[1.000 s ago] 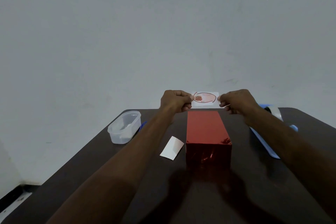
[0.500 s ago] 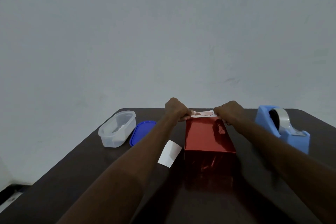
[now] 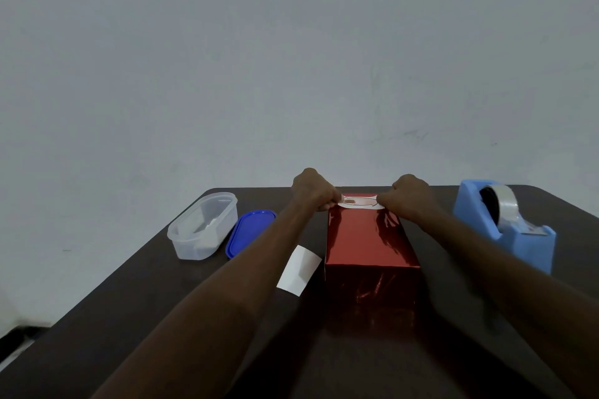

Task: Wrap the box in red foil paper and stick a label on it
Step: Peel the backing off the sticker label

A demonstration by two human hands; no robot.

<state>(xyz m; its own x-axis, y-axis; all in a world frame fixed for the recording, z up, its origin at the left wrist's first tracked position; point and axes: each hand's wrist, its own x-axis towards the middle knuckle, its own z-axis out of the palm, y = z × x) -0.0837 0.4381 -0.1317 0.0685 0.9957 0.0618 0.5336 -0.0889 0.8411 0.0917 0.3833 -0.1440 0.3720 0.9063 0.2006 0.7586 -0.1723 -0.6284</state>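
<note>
Head view: the red foil-wrapped box (image 3: 369, 243) stands mid-table (image 3: 129, 317). Both hands — left hand (image 3: 312, 191), right hand (image 3: 406, 196) — pinch the label (image 3: 358, 202) by its ends, fingers curled, at the box's far top edge.

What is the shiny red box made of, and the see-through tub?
The red box looks wrapped in glossy metallic foil paper: its top mirrors the arms above it. What lies beneath is hidden. The tub seems to be cloudy, translucent plastic with a smooth rim; you can see dimly through its walls.
</note>
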